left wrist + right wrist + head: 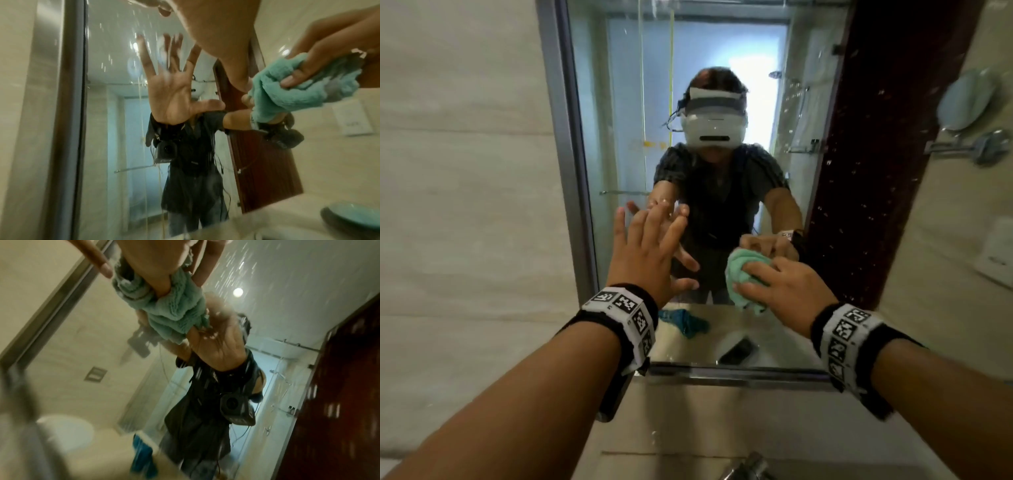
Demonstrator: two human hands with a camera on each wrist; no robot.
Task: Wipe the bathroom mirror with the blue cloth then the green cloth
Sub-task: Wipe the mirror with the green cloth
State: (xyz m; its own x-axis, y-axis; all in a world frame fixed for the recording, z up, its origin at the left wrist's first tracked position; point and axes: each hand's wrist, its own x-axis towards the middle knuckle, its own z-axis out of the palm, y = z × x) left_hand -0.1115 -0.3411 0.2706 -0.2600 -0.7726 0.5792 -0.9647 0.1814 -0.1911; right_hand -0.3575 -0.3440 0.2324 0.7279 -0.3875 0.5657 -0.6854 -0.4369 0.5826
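The right hand (pixel 779 291) grips the bunched green cloth (pixel 743 279) and holds it against the mirror (pixel 619 102), low on the glass at about 5 o'clock from the mirror's middle. The cloth sits at the hand's 10 o'clock, fingers curled over its top and the thumb under it; a loose end hangs below. In the left wrist view the fingers (pixel 296 79) pinch the folds of the green cloth (pixel 287 91); in the right wrist view the green cloth (pixel 174 311) bulges out beneath the palm, pressed to its own reflection.

The left hand (pixel 650 253) is spread wide, fingers straight and splayed, flat against the glass at 9 o'clock from the cloth, holding nothing. Its reflected palm meets it in the left wrist view.

The blue cloth (pixel 685 322) shows only as a reflection, lying crumpled low in the mirror at 7 o'clock from the green cloth, with a dark phone (pixel 738 351) reflected at its 4 o'clock.

The mirror has a metal frame (pixel 561 137) and pale streaks and spots on the glass. Pale tiled wall (pixel 465 171) flanks it at 9 o'clock; a round shaving mirror (pixel 964 99) on a bracket hangs at 2 o'clock. A tap (pixel 751 467) stands at 6 o'clock.
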